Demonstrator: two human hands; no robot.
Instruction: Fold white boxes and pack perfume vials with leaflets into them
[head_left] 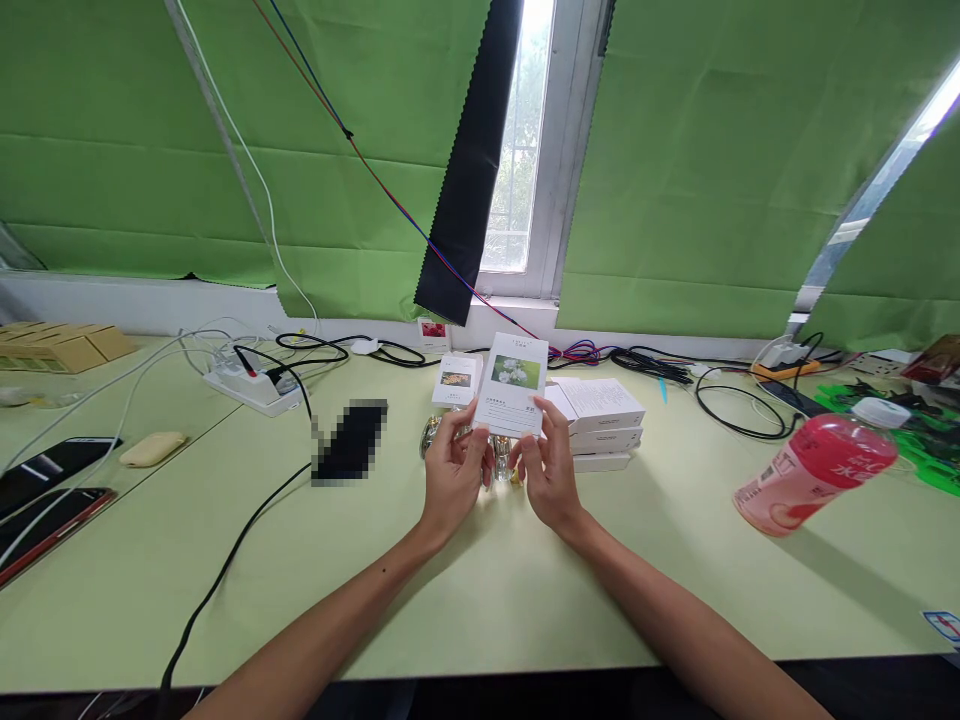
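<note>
Head view, only one:

Both hands on the white printed card with the white-flower photo (512, 388). Left hand (454, 465) has the lower left corner, thumb on the front face; right hand (551, 460) has the lower right edge. Grip on both sides: closed on the card, narrow.

Card position: centre, raised above the tabletop (525, 610), printed face to the camera, slightly rotated, photo on the upper half, text below it.

Just below the card: shiny, glassy items (502, 468), mostly hidden by the hands; can't tell exactly what they are. Behind left hand: second white card with a brownish-orange picture (455, 379). Farther back, near the window wall: small card with a red picture (433, 332). Right of the card: stack of white boxes (607, 415), partly covered in view by the card and right hand.

Left side: pixelated black patch (351, 442) with a black cable running up to it, white power strip (255, 385) with plugs in, cream oval case (154, 449), two dark phones at the left edge, upper one (56, 470).

Right side: pink-labelled drink bottle (817, 470), tilted in view, green plastic parts (877, 420) behind it. Black cable bundle (652, 364) along the back.
</note>
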